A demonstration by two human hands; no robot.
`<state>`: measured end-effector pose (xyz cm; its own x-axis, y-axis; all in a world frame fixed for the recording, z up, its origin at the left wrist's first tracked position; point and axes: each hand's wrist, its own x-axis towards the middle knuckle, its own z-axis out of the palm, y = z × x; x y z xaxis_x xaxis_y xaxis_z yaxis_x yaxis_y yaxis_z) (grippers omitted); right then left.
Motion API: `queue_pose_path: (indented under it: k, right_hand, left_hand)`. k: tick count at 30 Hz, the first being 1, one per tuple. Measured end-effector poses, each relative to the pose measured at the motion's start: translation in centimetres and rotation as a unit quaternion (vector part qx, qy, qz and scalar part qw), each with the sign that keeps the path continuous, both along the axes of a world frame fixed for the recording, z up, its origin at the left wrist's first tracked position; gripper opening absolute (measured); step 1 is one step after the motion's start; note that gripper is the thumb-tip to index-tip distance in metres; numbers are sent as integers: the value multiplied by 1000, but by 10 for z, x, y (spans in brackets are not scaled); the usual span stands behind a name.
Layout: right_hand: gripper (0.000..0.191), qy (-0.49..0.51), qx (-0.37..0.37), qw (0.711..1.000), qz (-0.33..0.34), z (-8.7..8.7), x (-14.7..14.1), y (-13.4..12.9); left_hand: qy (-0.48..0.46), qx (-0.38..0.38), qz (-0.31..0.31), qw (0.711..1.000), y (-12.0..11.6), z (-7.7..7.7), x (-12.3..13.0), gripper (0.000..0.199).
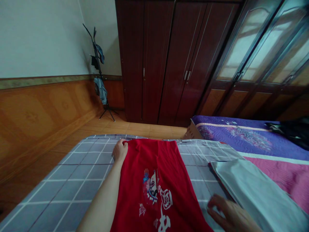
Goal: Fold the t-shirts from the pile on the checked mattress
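A red cloth garment (173,174) with a printed figure and white characters lies spread on the grey checked bedsheet (72,180). At its far left corner my left hand (120,150) is closed on the fabric edge. My right hand (230,212) is low on the right, over the sheet between the red garment and a folded pale cloth (258,190). Its fingers are slightly curled and apart, with nothing held. Beneath the pale cloth's left edge a dark red layer shows.
Beyond the bed stand a dark red wardrobe (154,64) and a black coat rack (98,61) with hanging items. At right is a second bed with a purple and pink cover (231,132) and a black item (294,130) on it.
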<state>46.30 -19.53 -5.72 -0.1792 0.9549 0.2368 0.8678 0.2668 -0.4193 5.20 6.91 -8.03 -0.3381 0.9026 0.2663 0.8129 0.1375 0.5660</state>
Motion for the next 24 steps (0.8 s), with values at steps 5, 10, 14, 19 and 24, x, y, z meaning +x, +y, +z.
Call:
queue_pose_path:
  k: [5,10,14,19,24]
  right_hand:
    - [12,87,-24,994,-53,3,-42,153]
    - [29,175,-15,982,-66,-15,-71,263]
    - [34,241,18,964,-107,-24,-70,291]
    - [36,251,50,959,-125,-41,-60,286]
    - [32,219,47,967,-122,-53,-59,281]
  left_hand:
    - [-35,10,7,999,4,-2,-1,26]
    - [-67,34,14,997,3,-2,-2,26]
    - [-94,56,19,994,4,-1,-5,26]
    - [-133,85,3,987,15,-6,-16,24]
    - [-171,96,13,980,28,-17,-35,21]
